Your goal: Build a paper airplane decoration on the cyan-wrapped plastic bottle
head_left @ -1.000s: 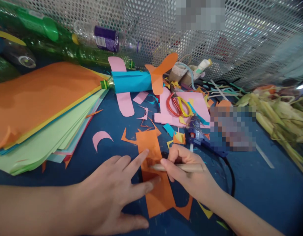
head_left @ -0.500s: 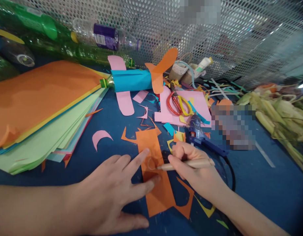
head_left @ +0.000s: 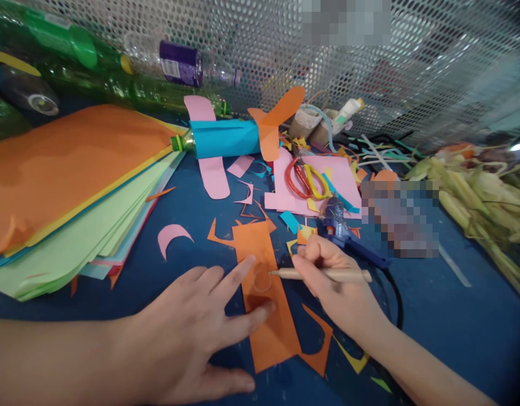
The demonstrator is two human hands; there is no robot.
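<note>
An orange strip of paper (head_left: 276, 338) lies lengthwise in front of me, with a small, faint round outline drawn on it. My left hand (head_left: 196, 321) is open, its spread fingertips pressing on the strip's left side, below and above the outline. In my right hand (head_left: 342, 287) is a pale beige pen (head_left: 344, 274), gripped between thumb and fingers; its tip is at the outline's upper right edge. Beyond the strip lies a green-capped bottle wrapped in blue paper (head_left: 226, 138), with pink wing shapes (head_left: 214, 177) and an orange tail piece (head_left: 269, 135).
Stacked coloured paper (head_left: 74, 163) covers the left. Red-and-yellow-handled scissors (head_left: 306, 179) rest on pink paper (head_left: 342, 169), beside a blue glue gun (head_left: 352, 239) with a cord. Paper scraps (head_left: 321, 341), plastic bottles (head_left: 181, 62) and dry husks (head_left: 466, 192) lie around; a perforated metal screen (head_left: 276, 39) stands behind.
The pen tip has moved up and slightly left along the round outline, which now shows more of its curve. My right hand has shifted a little upward; my left hand stays in place.
</note>
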